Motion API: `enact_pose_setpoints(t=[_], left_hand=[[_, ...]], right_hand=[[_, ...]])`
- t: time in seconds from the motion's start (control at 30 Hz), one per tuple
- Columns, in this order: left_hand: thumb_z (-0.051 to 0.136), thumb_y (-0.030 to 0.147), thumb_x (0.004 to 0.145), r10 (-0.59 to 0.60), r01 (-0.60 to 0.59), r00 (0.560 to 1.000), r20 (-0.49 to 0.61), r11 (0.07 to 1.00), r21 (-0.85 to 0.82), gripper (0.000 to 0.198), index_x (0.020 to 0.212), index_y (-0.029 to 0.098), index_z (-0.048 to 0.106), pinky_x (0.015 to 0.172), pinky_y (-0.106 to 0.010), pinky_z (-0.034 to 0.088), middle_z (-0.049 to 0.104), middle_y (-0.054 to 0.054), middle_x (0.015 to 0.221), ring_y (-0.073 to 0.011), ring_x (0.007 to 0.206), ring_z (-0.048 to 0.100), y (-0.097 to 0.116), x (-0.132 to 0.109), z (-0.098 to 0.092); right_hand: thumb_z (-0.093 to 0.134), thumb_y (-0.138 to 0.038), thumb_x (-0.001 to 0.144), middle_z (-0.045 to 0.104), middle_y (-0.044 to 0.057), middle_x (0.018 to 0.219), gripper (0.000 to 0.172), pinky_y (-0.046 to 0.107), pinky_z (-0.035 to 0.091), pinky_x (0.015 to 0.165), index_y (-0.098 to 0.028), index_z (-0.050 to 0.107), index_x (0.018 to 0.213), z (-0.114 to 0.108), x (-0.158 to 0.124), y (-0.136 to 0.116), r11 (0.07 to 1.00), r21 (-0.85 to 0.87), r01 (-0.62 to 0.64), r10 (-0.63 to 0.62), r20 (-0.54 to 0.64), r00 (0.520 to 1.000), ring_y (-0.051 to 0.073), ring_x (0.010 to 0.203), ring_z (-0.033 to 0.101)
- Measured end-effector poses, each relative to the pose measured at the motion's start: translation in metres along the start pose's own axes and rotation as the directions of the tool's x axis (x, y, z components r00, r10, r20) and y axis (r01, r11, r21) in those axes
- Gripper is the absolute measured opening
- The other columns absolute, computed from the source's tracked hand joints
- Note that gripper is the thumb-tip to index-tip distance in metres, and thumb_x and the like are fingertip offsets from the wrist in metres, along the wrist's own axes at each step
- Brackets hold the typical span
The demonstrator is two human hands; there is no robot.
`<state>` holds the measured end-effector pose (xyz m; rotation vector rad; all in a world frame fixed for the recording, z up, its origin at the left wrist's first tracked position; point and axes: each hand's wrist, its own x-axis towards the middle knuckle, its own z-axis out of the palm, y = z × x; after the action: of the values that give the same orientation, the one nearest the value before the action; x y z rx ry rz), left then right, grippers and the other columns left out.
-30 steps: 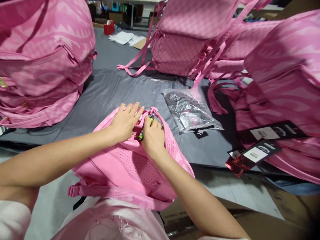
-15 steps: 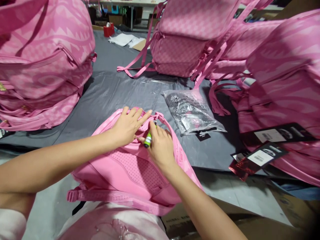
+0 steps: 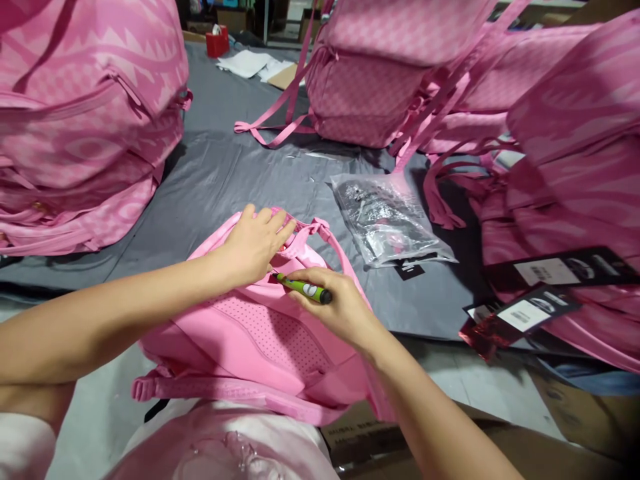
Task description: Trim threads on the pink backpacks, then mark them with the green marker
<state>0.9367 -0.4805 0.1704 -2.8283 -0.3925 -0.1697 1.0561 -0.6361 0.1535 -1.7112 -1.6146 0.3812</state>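
Note:
A pink backpack lies at the table's near edge against my lap, its dotted back panel facing up. My left hand grips its upper edge, with fingers curled over the top and the thumb on the near side. Between the thumb and fingers of my right hand is a green marker pen with a black end. The pen's tip points left at the fabric close to my left thumb; I cannot tell whether it touches.
Pink backpacks stand at left, at the back and at right, where hang tags dangle. A clear plastic bag lies on the grey-covered table. Farther back are papers and a red tape dispenser.
My right hand has moved slightly right and down, turning the marker pen from steep to nearly flat, its tip now toward my left thumb. My left hand stays on the backpack's edge.

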Motion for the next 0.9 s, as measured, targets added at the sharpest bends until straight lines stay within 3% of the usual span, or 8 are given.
enact_pose_setpoints(t=[0.13,0.3,0.5,0.63,0.9], left_hand=[[0.068,0.043,0.083,0.018,-0.018,1.0,0.021,1.0,-0.005,0.082,0.152,0.013,0.035,0.096,-0.045,0.04,0.043,-0.017,0.153,-0.0338,0.122,0.05,-0.006,0.003,0.002],[0.064,0.036,0.085,0.059,-0.059,0.997,0.042,0.998,-0.008,0.08,0.154,0.014,0.031,0.098,-0.046,0.038,0.039,-0.018,0.156,-0.0348,0.127,0.046,-0.011,0.007,0.005],[0.055,0.026,0.089,0.058,-0.057,0.998,0.028,0.998,-0.032,0.066,0.151,0.013,0.036,0.094,-0.045,0.039,0.049,-0.016,0.148,-0.033,0.125,0.048,-0.011,0.009,0.004],[0.056,0.027,0.088,0.044,-0.043,0.999,0.028,0.998,-0.046,0.066,0.15,0.014,0.037,0.095,-0.044,0.038,0.051,-0.015,0.146,-0.032,0.125,0.048,-0.01,0.009,0.005],[0.056,0.024,0.088,0.076,-0.075,0.997,0.014,0.996,-0.039,0.063,0.147,0.01,0.04,0.093,-0.046,0.039,0.053,-0.017,0.142,-0.0333,0.124,0.048,-0.011,0.01,0.006]], right_hand=[[0.066,-0.015,0.085,0.078,0.004,0.097,0.019,0.031,0.056,0.081,-0.021,0.076,0.101,-0.007,0.005,-0.003,0.993,-0.108,0.048,-0.04,0.08,0.996,0.018,0.086,0.072],[0.07,-0.017,0.086,0.078,0.005,0.096,0.014,0.033,0.055,0.084,-0.02,0.075,0.099,0.0,0.007,0.002,0.984,-0.137,0.11,-0.107,0.033,0.994,0.02,0.088,0.072],[0.071,-0.019,0.087,0.078,0.005,0.101,0.017,0.037,0.052,0.089,-0.02,0.073,0.104,0.009,0.005,0.009,0.972,-0.152,0.181,-0.189,-0.041,0.981,0.02,0.093,0.072],[0.069,-0.019,0.088,0.078,0.005,0.094,0.014,0.037,0.052,0.085,-0.021,0.073,0.102,0.007,0.006,0.003,0.961,-0.242,0.132,-0.126,0.041,0.991,0.021,0.087,0.072],[0.068,-0.013,0.087,0.078,0.004,0.098,0.019,0.035,0.053,0.085,-0.022,0.073,0.102,0.006,0.008,-0.003,0.961,-0.23,0.15,-0.141,0.056,0.988,0.02,0.087,0.073]])
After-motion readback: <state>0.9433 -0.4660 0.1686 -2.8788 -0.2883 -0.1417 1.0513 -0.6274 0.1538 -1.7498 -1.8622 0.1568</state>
